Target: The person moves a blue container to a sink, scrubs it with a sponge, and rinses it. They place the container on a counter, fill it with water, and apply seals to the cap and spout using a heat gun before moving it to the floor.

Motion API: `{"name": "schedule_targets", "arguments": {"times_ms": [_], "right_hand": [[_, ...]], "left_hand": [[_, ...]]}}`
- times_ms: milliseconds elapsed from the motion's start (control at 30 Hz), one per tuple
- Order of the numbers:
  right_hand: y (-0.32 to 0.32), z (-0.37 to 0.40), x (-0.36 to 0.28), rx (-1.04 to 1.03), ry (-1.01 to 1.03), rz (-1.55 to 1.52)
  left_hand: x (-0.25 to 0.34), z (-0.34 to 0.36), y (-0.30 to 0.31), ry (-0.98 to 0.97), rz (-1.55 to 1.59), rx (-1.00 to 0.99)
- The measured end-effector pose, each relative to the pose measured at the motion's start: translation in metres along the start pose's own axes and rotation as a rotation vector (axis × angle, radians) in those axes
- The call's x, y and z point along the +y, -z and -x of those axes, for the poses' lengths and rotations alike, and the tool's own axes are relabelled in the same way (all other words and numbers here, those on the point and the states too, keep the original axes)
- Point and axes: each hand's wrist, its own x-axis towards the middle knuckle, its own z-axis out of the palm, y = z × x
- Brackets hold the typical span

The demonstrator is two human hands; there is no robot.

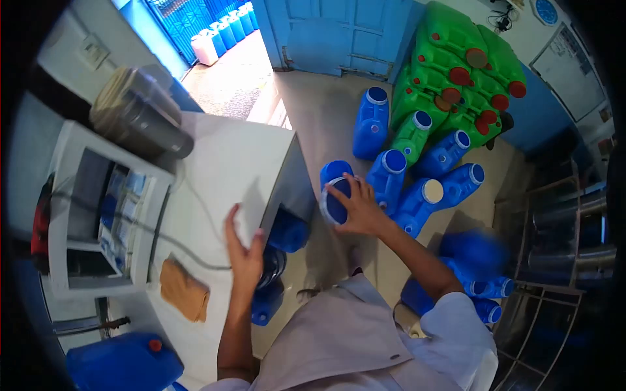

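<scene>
My right hand (357, 207) is curled over a round blue lid with a white rim (335, 203), fingers spread across its top and edge. Directly behind the lid, part of a blue jerrycan (336, 169) shows; my hand and the lid cover the rest of that spot. My left hand (246, 253) is open beside the front edge of the white counter (251, 146), thumb and fingers apart with nothing between them. Below it, blue containers (289, 230) stand against the counter's side. Close to my right hand is another blue jerrycan with a blue lid (386, 179).
Several blue jerrycans (372, 127) stand on the floor ahead, before stacked green jerrycans (450, 39) with red caps. A brown cloth (184, 290) and a white-framed box (107, 221) are on the counter. At right is a metal rack (548, 293); a doorway opens at upper left.
</scene>
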Motion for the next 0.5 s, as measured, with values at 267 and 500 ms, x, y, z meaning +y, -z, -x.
{"name": "schedule_targets", "arguments": {"times_ms": [267, 500], "right_hand": [[-0.233, -0.124, 0.229, -0.04, -0.25, 0.085], [-0.343, -0.173, 0.302, -0.169, -0.084, 0.13]], "left_hand": [[-0.086, -0.056, -0.056, 0.159, -0.899, 0.296], [-0.102, -0.066, -0.062, 0.306, -1.118, 0.175]]}}
